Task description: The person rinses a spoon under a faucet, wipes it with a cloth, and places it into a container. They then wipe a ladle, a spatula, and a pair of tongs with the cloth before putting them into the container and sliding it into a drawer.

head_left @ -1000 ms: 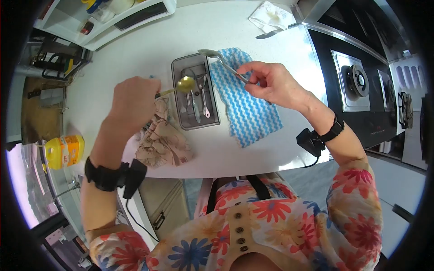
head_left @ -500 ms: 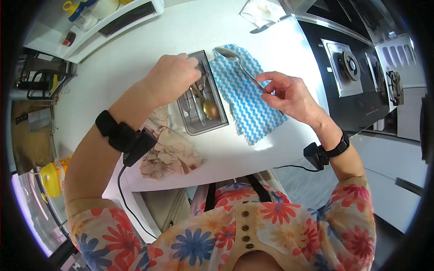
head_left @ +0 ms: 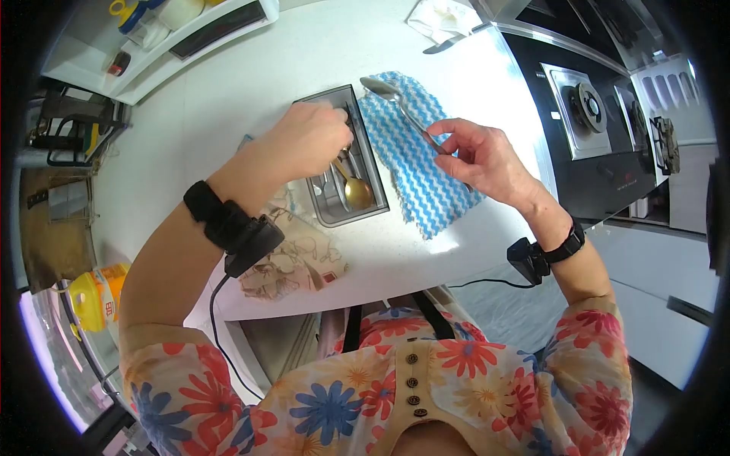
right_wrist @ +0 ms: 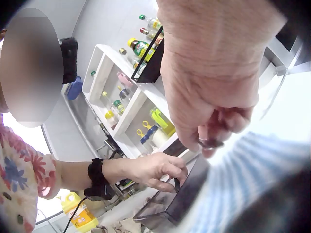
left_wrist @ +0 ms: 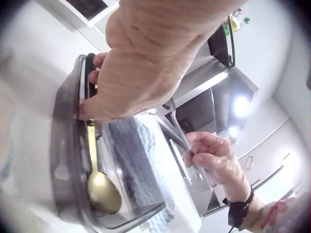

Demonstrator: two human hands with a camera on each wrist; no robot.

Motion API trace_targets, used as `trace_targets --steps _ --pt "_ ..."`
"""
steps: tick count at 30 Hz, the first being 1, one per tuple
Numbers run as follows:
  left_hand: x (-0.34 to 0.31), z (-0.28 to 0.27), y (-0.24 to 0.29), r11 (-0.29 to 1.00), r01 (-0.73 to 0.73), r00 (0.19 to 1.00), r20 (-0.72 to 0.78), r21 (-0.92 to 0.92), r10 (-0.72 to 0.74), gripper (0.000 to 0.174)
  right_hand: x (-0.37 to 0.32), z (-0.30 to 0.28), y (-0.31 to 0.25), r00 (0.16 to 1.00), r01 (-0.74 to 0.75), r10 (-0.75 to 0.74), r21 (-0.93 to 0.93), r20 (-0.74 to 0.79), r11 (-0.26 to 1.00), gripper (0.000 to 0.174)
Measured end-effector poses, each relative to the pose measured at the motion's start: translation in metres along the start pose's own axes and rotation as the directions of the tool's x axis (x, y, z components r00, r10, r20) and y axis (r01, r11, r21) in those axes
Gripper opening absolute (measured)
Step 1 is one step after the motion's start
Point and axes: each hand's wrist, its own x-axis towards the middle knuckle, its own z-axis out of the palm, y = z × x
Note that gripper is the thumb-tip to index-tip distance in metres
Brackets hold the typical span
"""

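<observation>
My left hand is over the grey cutlery tray, pinching the dark handle end of a gold spoon. The spoon's bowl points toward the near end of the tray, inside its walls. Other metal cutlery lies beneath and beside it, partly hidden by the hand. My right hand pinches a silver spoon by its handle between thumb and fingers. Its bowl points away, above the blue-and-white wavy cloth to the right of the tray.
A crumpled beige patterned cloth lies left of the tray, near the counter's front edge. At the back is a white cloth beside a knife. To the right is a gas hob; a yellow jug stands at left.
My left hand has come right from beside the tray to over it, lowering the gold spoon in among the cutlery. The right hand keeps its silver spoon, held slightly right of before.
</observation>
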Motion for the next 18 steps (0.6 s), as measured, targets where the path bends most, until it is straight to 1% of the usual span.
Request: trace_targets --steps 1,2,4,5,7,10,13,17,18 --pt "0.002 -0.004 0.003 0.998 0.023 0.996 0.087 -0.054 -0.019 0.02 0.0 0.0 0.001 1.0 -0.001 0.001 -0.001 -0.004 1.0 0.031" --pt "0.006 -0.003 0.005 0.998 0.025 0.996 0.087 -0.054 -0.02 0.02 0.001 0.001 0.001 1.0 0.0 0.0 -0.001 -0.003 1.0 0.031" --pt "0.013 -0.001 0.008 0.999 -0.031 0.994 0.099 -0.042 0.035 0.024 0.002 0.001 0.001 1.0 -0.026 0.026 0.027 0.007 0.999 0.03" --pt "0.017 0.004 0.009 0.999 -0.027 0.995 0.098 -0.042 0.031 0.024 0.003 0.002 0.002 1.0 -0.023 0.023 0.026 0.01 0.999 0.03" --pt "0.024 0.01 0.012 0.994 -0.079 0.974 0.218 0.071 0.062 0.021 0.003 0.002 0.004 1.0 -0.024 0.024 0.069 0.004 0.997 0.03" --pt "0.026 0.014 0.016 0.991 -0.099 0.974 0.215 0.09 0.077 0.017 0.001 0.001 0.007 1.0 -0.008 0.008 0.091 0.005 0.996 0.03" --pt "0.027 0.015 0.02 0.984 -0.111 0.975 0.206 0.141 0.081 0.013 0.0 0.0 0.01 1.0 -0.02 0.019 0.098 0.012 0.995 0.029" --pt "0.024 0.02 0.019 0.98 -0.132 0.974 0.203 0.151 0.1 0.01 -0.002 -0.001 0.012 0.999 -0.036 0.035 0.106 0.014 0.994 0.029" --pt "0.021 0.021 0.018 0.979 -0.141 0.984 0.134 0.146 0.122 0.009 -0.002 -0.002 0.013 0.999 -0.037 0.035 0.105 0.016 0.994 0.029"
